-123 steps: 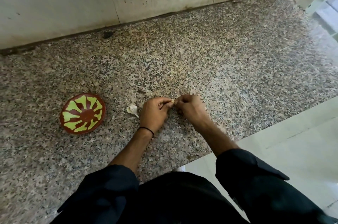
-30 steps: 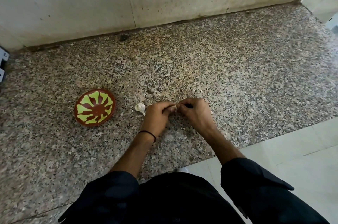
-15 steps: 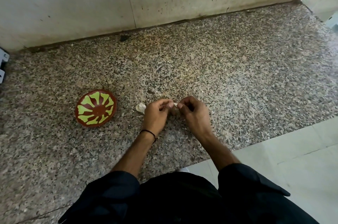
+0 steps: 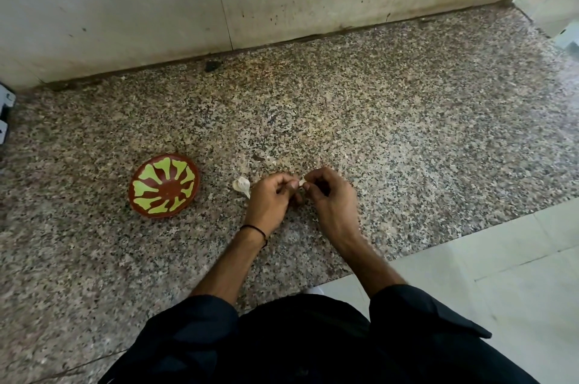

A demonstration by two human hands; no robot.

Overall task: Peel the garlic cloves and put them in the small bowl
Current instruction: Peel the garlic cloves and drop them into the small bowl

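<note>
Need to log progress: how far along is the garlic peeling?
Done: nothing visible in the small bowl. In hand: left hand and right hand pinch one clove between them. Left: finish it, bowl it, then the garlic piece lying on the granite beside the left hand.

Diffuse, even light, brightest at upper right. Soft shadow beneath left hand. Wall base bows: wide-angle distortion.
</note>
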